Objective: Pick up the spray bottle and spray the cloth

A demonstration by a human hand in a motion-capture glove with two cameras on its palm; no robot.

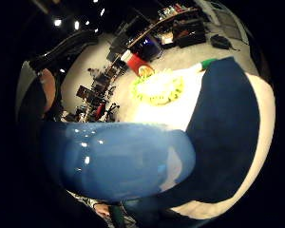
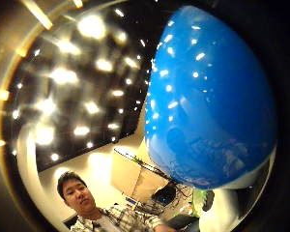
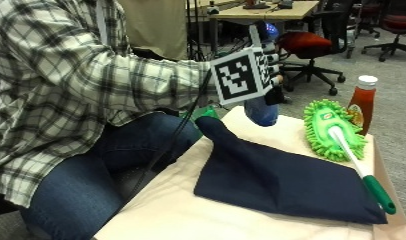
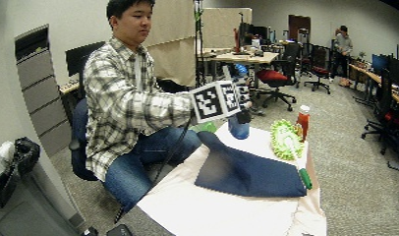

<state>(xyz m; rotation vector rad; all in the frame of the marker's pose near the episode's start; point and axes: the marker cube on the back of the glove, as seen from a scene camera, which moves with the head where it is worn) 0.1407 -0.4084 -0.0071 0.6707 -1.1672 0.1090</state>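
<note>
A blue spray bottle (image 3: pixel 261 111) is held upright over the far end of the table (image 3: pixel 176 215), beside the raised corner of a navy cloth (image 3: pixel 283 182). My gloved right hand (image 3: pixel 273 65) grips the bottle's upper part, with its fingers curled round it. The cloth lies spread over the table's middle. In the little finger side palm view the bottle's blue body (image 1: pixel 118 161) sits close to the palm, with the cloth (image 1: pixel 223 128) beyond it. The thumb side palm view is largely filled by the bottle (image 2: pixel 212 101). In the wide outside view the bottle (image 4: pixel 239 128) is above the cloth's (image 4: pixel 252 172) far corner.
A green fluffy duster (image 3: pixel 329 127) with a white and green handle lies along the cloth's right side. Behind the duster stands a ketchup bottle (image 3: pixel 363 102). The person's knees are against the table's left edge. Office chairs and desks stand farther back.
</note>
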